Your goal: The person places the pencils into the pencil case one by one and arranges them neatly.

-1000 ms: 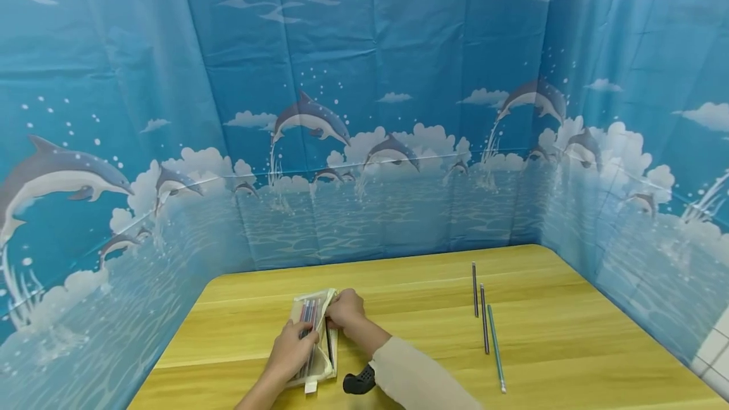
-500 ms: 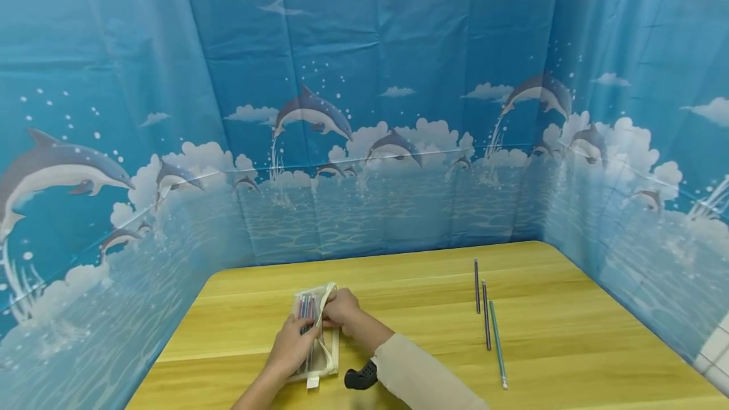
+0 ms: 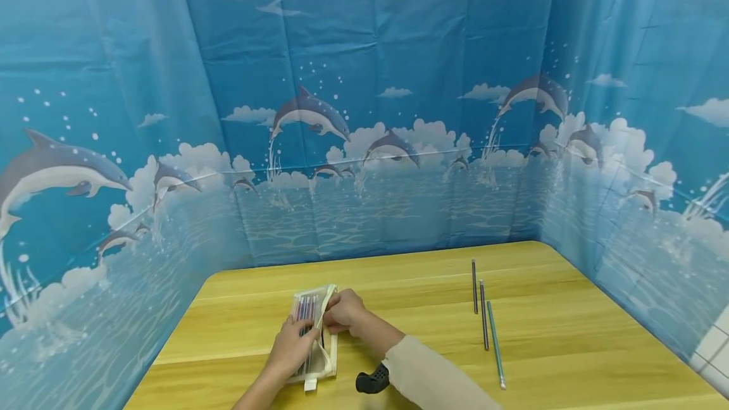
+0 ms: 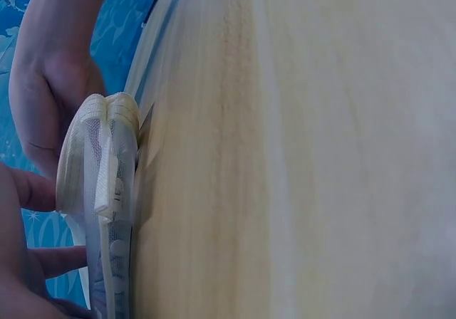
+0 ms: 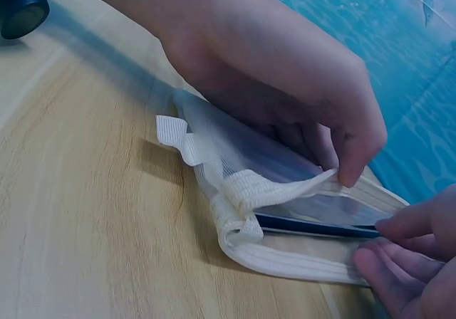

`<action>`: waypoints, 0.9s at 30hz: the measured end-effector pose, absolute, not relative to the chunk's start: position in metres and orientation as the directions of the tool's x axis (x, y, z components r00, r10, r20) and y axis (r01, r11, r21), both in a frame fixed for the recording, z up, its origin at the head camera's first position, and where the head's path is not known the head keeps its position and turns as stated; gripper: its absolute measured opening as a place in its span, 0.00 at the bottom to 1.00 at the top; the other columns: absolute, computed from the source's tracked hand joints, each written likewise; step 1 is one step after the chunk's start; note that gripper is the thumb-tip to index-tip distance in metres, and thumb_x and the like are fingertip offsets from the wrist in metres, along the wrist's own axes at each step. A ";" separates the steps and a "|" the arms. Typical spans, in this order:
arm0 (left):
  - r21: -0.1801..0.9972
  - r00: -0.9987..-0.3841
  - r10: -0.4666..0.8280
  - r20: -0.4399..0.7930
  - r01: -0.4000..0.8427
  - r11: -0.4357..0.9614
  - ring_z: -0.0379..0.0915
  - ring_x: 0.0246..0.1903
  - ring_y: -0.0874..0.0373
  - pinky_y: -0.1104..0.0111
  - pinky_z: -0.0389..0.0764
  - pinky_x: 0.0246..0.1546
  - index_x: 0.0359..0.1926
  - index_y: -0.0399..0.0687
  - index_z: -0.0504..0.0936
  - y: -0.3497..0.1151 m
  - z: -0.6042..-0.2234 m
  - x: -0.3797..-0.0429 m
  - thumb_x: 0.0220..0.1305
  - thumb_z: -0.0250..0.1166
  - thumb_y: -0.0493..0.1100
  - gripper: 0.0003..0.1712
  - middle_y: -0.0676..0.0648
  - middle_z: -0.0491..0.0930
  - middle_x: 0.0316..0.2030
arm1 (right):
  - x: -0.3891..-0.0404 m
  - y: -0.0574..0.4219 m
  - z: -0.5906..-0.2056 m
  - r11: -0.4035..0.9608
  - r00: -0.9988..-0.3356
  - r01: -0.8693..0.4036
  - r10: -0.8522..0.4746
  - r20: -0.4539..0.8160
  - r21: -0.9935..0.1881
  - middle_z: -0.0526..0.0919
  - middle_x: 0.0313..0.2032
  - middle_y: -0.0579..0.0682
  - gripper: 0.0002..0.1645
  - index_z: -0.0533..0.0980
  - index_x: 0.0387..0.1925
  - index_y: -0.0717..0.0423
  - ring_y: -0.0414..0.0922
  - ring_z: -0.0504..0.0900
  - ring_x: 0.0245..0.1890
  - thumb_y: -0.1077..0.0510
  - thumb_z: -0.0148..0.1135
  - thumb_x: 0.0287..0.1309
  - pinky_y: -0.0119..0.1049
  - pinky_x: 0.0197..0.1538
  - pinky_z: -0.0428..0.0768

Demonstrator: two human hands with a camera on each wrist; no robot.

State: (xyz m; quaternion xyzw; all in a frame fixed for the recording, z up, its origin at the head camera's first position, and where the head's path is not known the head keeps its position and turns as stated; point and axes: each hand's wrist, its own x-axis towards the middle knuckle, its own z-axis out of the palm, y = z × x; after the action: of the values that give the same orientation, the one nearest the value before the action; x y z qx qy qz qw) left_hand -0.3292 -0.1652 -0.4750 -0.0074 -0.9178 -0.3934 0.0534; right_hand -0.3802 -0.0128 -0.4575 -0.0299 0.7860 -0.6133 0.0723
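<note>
- The curtain, blue with printed dolphins and clouds, hangs round the table on three sides, from nine o'clock through twelve to three.
- The table is pale yellow wood grain; the work goes on at about seven o'clock on its top.
- The left hand lies on the near half of the pencil case, its fingers bent over the mesh and pressing it down onto the wood. In the right wrist view its fingertips curl down over the upper lip of the opening and lift that lip.
- The pencil case is a flat, whitish mesh pouch with a cream woven edge and a small tab at its near end. It lies lengthwise, from six to twelve o'clock, and its long edge gapes.
- Coloured pencils lie side by side inside the pouch and show through the mesh.
- The right hand sits at three o'clock of the case, touching it. Its fingertips press together on the lower cream edge, beside a dark pencil that lies in the mouth.
- A pale sleeve covers the right forearm, with a black wrist mount at its cuff.
- Three loose pencils, two dark and one teal, lie well apart from the case at three o'clock, near each other and roughly parallel.
</note>
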 end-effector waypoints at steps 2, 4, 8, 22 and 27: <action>0.721 -0.994 -0.027 0.102 0.055 0.691 0.53 0.67 0.16 0.29 0.60 0.63 0.61 0.35 0.82 -0.165 -0.475 -0.328 0.63 0.60 0.48 0.30 0.17 0.54 0.71 | -0.380 -0.011 -0.459 0.235 -0.984 0.052 -0.155 -0.090 -0.971 0.81 0.32 0.56 0.09 0.80 0.36 0.63 0.52 0.87 0.25 0.74 0.69 0.54 0.42 0.29 0.87; 0.718 -0.995 -0.026 0.099 0.054 0.693 0.53 0.67 0.16 0.29 0.60 0.62 0.61 0.35 0.82 -0.164 -0.475 -0.328 0.62 0.60 0.49 0.31 0.16 0.54 0.71 | -0.379 -0.011 -0.460 0.216 -0.980 0.067 -0.171 -0.105 -0.974 0.83 0.31 0.57 0.10 0.80 0.39 0.63 0.51 0.88 0.27 0.73 0.69 0.56 0.42 0.30 0.87; 0.717 -0.995 -0.027 0.099 0.053 0.696 0.54 0.67 0.16 0.28 0.61 0.62 0.62 0.35 0.81 -0.164 -0.475 -0.328 0.63 0.60 0.49 0.31 0.16 0.54 0.70 | -0.378 -0.010 -0.461 0.157 -0.968 0.112 -0.207 -0.143 -0.981 0.86 0.30 0.59 0.11 0.79 0.45 0.65 0.52 0.89 0.29 0.73 0.67 0.61 0.42 0.31 0.88; 0.721 -0.994 -0.022 0.104 0.060 0.691 0.52 0.67 0.16 0.27 0.59 0.62 0.62 0.36 0.80 -0.165 -0.475 -0.327 0.63 0.61 0.50 0.31 0.16 0.52 0.71 | -0.380 0.012 -0.450 0.198 -0.947 0.102 -0.280 -0.155 -0.975 0.87 0.34 0.58 0.13 0.84 0.48 0.62 0.54 0.89 0.35 0.70 0.68 0.62 0.48 0.36 0.88; 0.719 -0.995 -0.016 0.098 0.060 0.692 0.53 0.67 0.16 0.27 0.59 0.62 0.62 0.36 0.80 -0.164 -0.476 -0.327 0.64 0.62 0.51 0.31 0.17 0.53 0.71 | -0.377 0.021 -0.443 0.227 -0.945 0.099 -0.284 -0.163 -0.969 0.87 0.36 0.56 0.13 0.84 0.49 0.61 0.54 0.89 0.37 0.68 0.68 0.62 0.50 0.38 0.88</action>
State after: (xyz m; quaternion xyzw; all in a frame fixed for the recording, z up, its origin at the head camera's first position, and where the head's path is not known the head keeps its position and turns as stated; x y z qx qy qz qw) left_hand -0.3271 -0.1643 -0.4756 -0.0121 -0.9186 -0.3921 0.0481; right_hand -0.3766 0.0206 -0.4431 -0.0603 0.7678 -0.6189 0.1547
